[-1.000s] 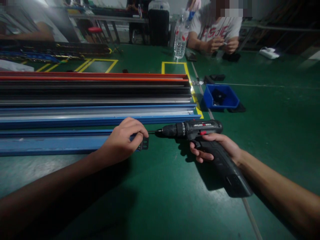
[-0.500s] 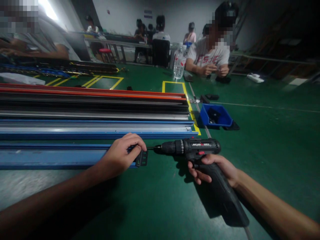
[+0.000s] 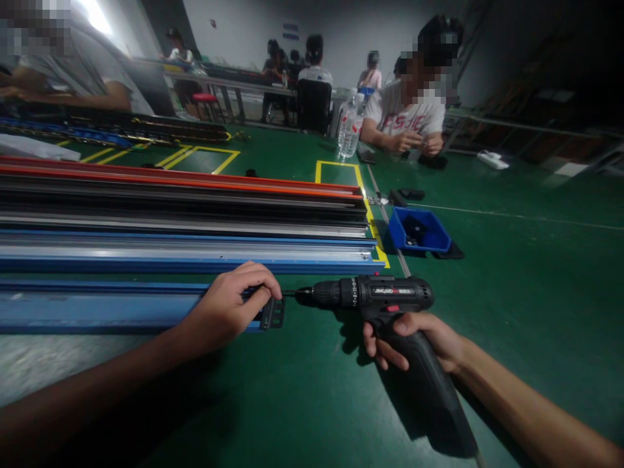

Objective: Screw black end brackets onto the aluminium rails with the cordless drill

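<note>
My right hand (image 3: 414, 338) is wrapped round the grip of a black power drill (image 3: 390, 292), which points left with its long bit. The bit's tip reaches a small black slotted bracket (image 3: 273, 313) at the right end of a blue metal rail (image 3: 107, 309). Thumb and fingers of my left hand (image 3: 238, 296) close on that bracket and hold it against the rail's end. Exactly where the bit meets the bracket is partly hidden by my left fingers.
Behind the blue rail lie more long rails (image 3: 195, 250) in blue, silver, black and red. A blue bin (image 3: 423, 240) with black parts stands beyond the drill. Plastic bottles (image 3: 350, 127) stand near a co-worker (image 3: 404, 110) across the green table (image 3: 511, 273).
Both hands keep their hold and the bit stays at the bracket. The drill's grip end has shifted slightly toward me and to the left, while the view has tilted a little.
</note>
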`<state>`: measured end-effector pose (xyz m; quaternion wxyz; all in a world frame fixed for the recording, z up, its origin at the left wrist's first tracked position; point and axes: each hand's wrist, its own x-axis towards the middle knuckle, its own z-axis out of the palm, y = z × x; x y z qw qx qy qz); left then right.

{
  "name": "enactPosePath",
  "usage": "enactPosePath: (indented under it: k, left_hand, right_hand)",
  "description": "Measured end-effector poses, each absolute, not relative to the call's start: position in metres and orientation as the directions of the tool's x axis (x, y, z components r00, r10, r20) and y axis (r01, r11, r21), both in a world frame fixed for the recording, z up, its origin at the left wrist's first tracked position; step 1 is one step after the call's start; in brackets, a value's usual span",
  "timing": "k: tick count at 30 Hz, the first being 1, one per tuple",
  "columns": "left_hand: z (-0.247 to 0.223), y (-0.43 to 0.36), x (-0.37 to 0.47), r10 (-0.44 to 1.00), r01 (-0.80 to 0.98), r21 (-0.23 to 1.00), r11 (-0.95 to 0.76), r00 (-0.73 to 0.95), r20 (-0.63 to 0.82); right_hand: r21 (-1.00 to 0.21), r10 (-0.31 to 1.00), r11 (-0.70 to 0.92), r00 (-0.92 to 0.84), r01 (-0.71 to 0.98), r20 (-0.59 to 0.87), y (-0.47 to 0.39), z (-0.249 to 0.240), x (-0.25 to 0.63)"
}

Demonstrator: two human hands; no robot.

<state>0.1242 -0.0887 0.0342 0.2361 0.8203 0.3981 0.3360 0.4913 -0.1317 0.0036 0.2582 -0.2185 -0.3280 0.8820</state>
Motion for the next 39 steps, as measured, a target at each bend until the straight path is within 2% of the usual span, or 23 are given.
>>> enactPosePath:
  k: [10,18,26,36,39]
  left_hand:
    - [0.032,-0.087,0.123,0.836,0.499,0.686,-0.53,0.442,0.325]
    - [0.032,-0.088,0.123,0.847,0.499,0.701,-0.509,0.434,0.306]
    - [0.03,-0.088,0.122,0.872,0.479,0.749,-0.457,0.406,0.273]
    - [0.027,-0.087,0.121,0.95,0.424,0.85,-0.311,0.145,0.275]
    - [0.024,-0.086,0.121,0.956,0.412,0.863,-0.294,0.125,0.265]
  right_hand:
    - [-0.633,0.594,-0.7,-0.762,-0.331,-0.258,-0.129,0.001,0.492]
    - [-0.725,0.628,-0.606,-0.756,-0.329,-0.182,-0.131,0.005,0.49]
    - [-0.705,0.601,-0.637,-0.773,-0.311,-0.202,-0.13,0.008,0.49]
    - [-0.702,0.589,-0.653,-0.772,-0.283,-0.237,-0.131,0.003,0.495]
    - [-0.7,0.591,-0.657,-0.768,-0.28,-0.247,-0.131,0.003,0.495]
